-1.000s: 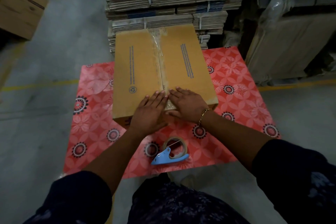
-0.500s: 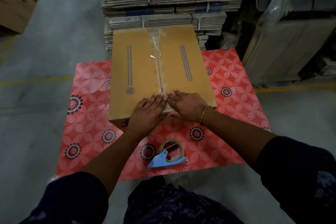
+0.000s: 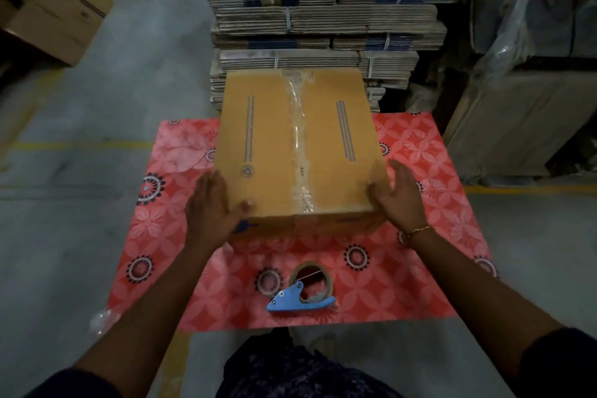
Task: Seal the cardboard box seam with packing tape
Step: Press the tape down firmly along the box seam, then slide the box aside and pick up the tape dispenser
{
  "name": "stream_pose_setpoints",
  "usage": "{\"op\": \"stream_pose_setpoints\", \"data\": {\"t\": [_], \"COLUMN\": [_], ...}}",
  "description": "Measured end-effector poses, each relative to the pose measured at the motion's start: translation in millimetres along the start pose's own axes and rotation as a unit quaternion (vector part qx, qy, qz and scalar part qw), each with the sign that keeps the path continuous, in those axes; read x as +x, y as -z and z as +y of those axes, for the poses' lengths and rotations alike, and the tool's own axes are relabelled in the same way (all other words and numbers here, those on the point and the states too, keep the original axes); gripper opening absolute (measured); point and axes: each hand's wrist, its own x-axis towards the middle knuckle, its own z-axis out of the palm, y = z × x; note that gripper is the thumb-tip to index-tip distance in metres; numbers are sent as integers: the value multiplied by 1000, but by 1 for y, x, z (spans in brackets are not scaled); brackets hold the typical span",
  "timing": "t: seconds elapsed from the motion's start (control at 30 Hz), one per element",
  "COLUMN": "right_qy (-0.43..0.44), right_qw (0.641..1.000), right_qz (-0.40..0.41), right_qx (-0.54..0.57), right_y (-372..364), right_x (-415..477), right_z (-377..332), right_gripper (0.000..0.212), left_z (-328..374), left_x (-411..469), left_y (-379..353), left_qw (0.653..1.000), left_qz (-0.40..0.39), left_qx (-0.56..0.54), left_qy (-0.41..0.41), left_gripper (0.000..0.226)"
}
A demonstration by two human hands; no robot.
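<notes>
Both hands have left the middle of the seam and spread to the near corners of the box since the earlier frame; tape dispenser hasn't moved.

Near to far:
- Tape dispenser (image 3: 305, 292), blue handle, lies on the red patterned mat (image 3: 420, 284) at 6 o'clock, just short of the box, untouched.
- Left hand (image 3: 211, 210) is cupped on the near-left corner, thumb on the top face. Right hand (image 3: 395, 197) rests flat against the near-right corner. Hands well apart, fingers loose; neither is clamped on anything, though both are blurred.
- Box (image 3: 300, 145) sits mid-mat at 12 o'clock from the dispenser. Long axis runs 6 to 12, away from the person, far end towards the stack of flattened cartons (image 3: 323, 19).
- Tape strip (image 3: 298, 139) follows the same 6–12 line along the centre seam (image 3: 302, 171), looks wrinkled at the far end.

Risks, my read:
- Wrinkles at the far end may lift, so the seal could peel there.
- If the box gets turned or lifted by the corners, mat could slide on the floor (image 3: 80, 171) and drag the dispenser.
- Can't tell whether the tape wraps over the near edge; if not, flaps could spring open.
</notes>
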Motion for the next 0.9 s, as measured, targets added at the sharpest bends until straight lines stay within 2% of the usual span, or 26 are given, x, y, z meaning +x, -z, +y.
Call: {"op": "stream_pose_setpoints", "data": {"t": [0.07,0.1,0.17,0.2,0.3,0.33,0.4,0.5,0.6,0.7,0.8,0.9], "right_qy": [-123,-167,-204,-204,-181,-173,-151,-110,-82,-64,-71,-82], "right_qw": [988,975,958,958,970,974,980,985,982,980,979,978], "right_qz": [-45,-72,-101,-98,-51,-40,-27,-54,-91,-96,-96,-107], "right_qx": [82,124,172,177,153,137,124,121,147,161,162,162], "right_y": [-2,-4,-11,-14,-27,-31,-42,-68,-102,-133,-151,-156], "right_x": [11,15,24,26,26,26,25,23,18,14,8,6], "right_z": [9,8,10,10,9,6,-8,-39,-71,-98,-109,-106], "right_gripper": [81,80,74,72,83,83,67,56,75,70,55,53], "left_z": [-5,-4,-1,0,-5,-6,-20,-52,-81,-104,-121,-127], "left_x": [9,14,21,22,22,22,27,31,31,34,38,40], "left_y": [0,-2,-4,-5,-6,-2,10,42,80,106,111,104], "left_qw": [979,952,890,878,891,898,903,903,913,910,908,910], "left_qz": [9,-12,-44,-42,-17,-9,1,19,54,61,48,38], "left_qx": [-146,-233,-379,-403,-381,-367,-359,-359,-334,-336,-333,-331], "left_qy": [143,199,249,253,246,242,236,235,226,233,251,247], "left_gripper": [95,89,84,82,71,67,51,46,34,19,20,24]}}
